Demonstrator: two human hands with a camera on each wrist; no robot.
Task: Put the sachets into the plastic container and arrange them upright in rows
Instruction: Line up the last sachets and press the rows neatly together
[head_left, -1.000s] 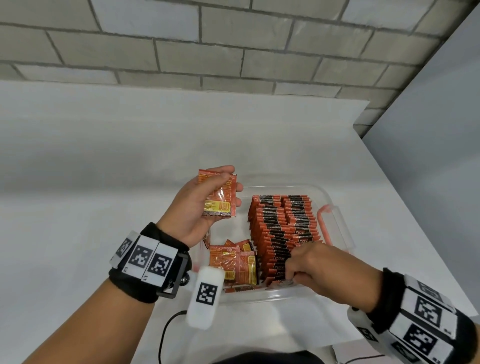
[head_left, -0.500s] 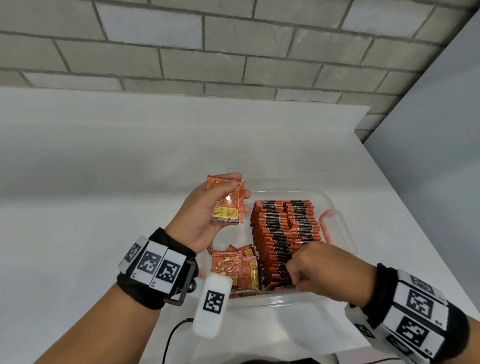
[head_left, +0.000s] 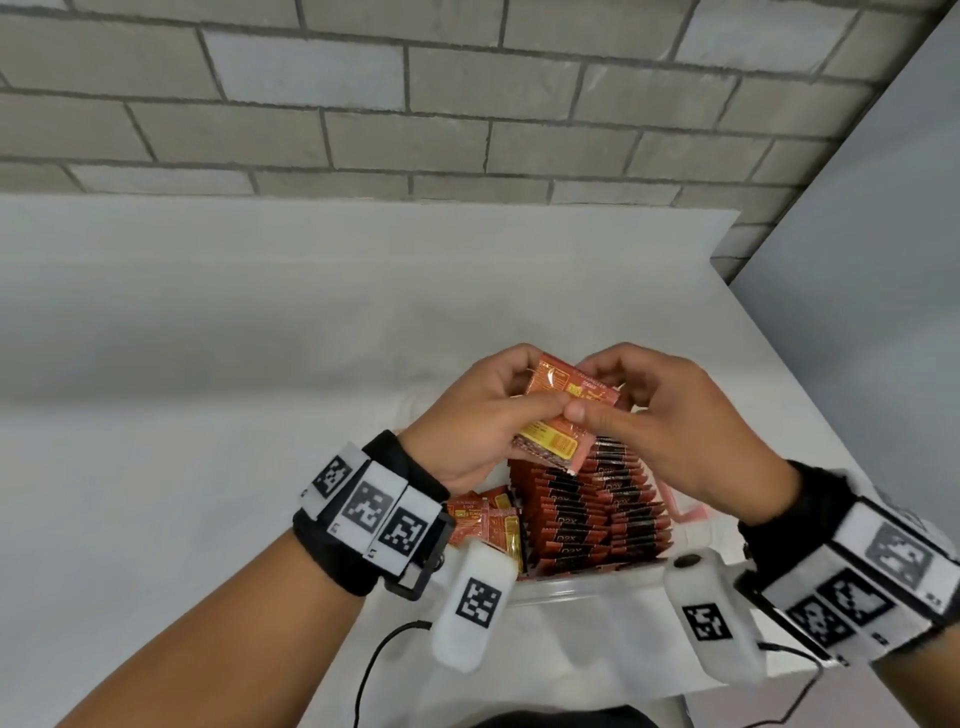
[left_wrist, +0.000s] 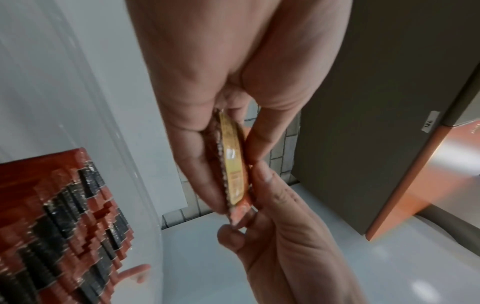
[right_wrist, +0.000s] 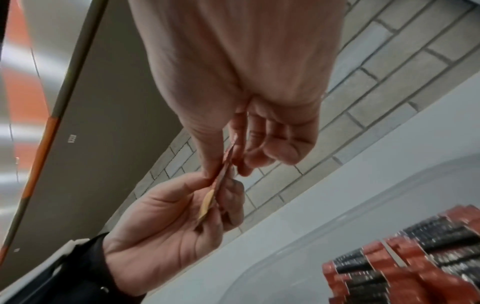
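Sachet (head_left: 563, 410) pinched between both hands above the container (head_left: 571, 590)

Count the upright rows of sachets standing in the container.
2. The left row and the right row stand side by side in the right part of the plastic container. The hands cover their far ends, so more may be hidden.
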